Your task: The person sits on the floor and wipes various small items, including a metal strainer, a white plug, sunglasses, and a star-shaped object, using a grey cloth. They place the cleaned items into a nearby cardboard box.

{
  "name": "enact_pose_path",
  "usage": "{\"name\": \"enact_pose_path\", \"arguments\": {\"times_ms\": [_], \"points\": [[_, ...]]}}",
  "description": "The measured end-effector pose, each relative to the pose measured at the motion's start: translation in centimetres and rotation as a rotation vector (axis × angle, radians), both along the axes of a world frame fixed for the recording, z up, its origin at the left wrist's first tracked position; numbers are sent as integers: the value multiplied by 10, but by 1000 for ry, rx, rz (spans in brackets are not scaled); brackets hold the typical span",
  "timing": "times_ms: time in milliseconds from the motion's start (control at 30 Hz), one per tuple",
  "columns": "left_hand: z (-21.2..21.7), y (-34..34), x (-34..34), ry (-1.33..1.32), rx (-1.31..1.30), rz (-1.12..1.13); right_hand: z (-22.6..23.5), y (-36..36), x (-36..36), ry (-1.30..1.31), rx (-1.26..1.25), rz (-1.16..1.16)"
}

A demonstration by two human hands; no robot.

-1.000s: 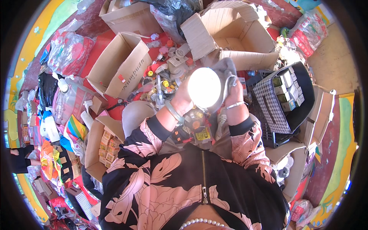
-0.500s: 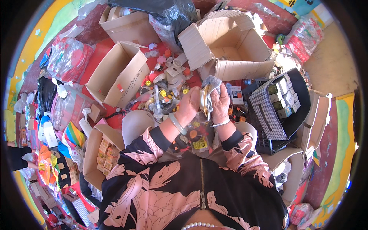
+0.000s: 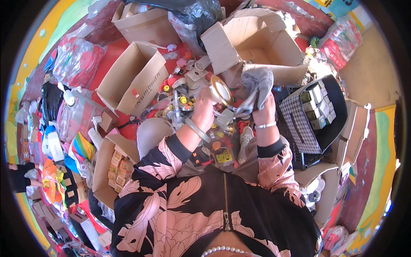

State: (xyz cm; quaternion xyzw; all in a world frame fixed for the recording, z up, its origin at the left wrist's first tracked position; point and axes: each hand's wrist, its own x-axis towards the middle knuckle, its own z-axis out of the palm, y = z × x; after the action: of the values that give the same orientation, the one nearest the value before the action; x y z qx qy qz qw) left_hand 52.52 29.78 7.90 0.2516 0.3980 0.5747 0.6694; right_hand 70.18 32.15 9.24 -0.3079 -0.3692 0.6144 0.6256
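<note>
Seen from the head camera, a person seated low over a red floor covering [image 3: 112,60] holds a gold-rimmed white disc [image 3: 221,91] in the left hand [image 3: 204,105], its fingers closed on the disc's left edge. The disc is tilted above a pile of small parts [image 3: 184,100], some of them capped in yellow. The right hand [image 3: 264,110] grips a crumpled grey cloth [image 3: 259,81], the fabric draped over fingers that are bent around it and mostly hidden; how tightly they are drawn in cannot be told. A loose end of the cloth hangs toward the disc, a slight gap between the two. A pale bangle [image 3: 198,130] circles the left wrist, a silver band [image 3: 265,125] the right. Beyond the hands stand a narrow cardboard box [image 3: 147,92] to the left and a larger cardboard box [image 3: 220,47], its flaps spread. To the right, a houndstooth bin [image 3: 297,122] leans, holding small white boxes [image 3: 317,100]. By the left elbow, a carton [image 3: 102,160] contains small orange-and-tan boxes [image 3: 116,169]. The person wears a black jacket [image 3: 192,192] patterned in pink, with a pearl necklace [image 3: 224,248]. At the far left edge, another person's dark sleeve [image 3: 19,179] reaches in among the bagged goods.
</note>
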Motion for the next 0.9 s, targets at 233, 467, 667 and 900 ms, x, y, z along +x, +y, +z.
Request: {"name": "enact_pose_path", "arguments": {"times_ms": [233, 467, 667, 900], "points": [[-9, 0, 3, 240, 158, 5, -7, -10, -34, -272, -89, -87], [11, 0, 7, 320, 412, -84, -19, -2, -12, 364, 18, 75], [-4, 6, 8, 398, 441, -5, -27, 1, -12, 231, -45, 148], [38, 9, -20, 761, 708, -93, -19, -9, 1, -167, 5, 93]]}}
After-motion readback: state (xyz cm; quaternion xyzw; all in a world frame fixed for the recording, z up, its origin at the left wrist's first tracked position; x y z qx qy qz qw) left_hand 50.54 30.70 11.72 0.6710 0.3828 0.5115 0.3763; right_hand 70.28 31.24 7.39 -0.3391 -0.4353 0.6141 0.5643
